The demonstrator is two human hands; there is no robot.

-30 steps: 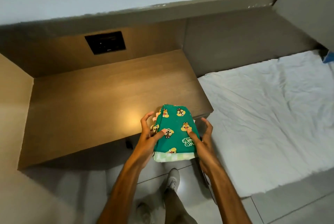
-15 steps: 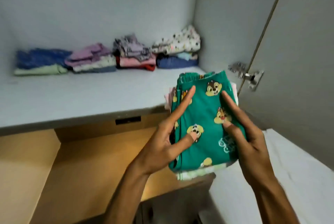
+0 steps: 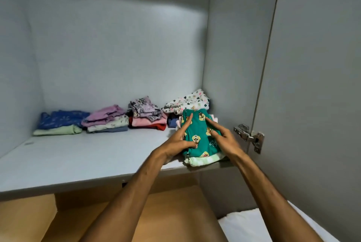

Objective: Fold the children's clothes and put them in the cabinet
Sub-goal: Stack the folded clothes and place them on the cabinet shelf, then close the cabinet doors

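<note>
Taking the cabinet shelf as our landmark, folded piles line its back, leaving the front free. Our left hand and right hand clamp the green folded stack from both sides, fingers pressed flat on top to keep the folds, at the shelf's front right corner.

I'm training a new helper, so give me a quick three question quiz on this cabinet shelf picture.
1. True or false: the green chipmunk-print bundle rests at the shelf front edge.
2. How many clothing stacks line the back wall?
3. Which hands touch the bundle: A left only, B right only, C both?

Key: 1 true. 2 four, from the blue stack to the clover-print stack. 3 C: left hand, right hand.
</note>
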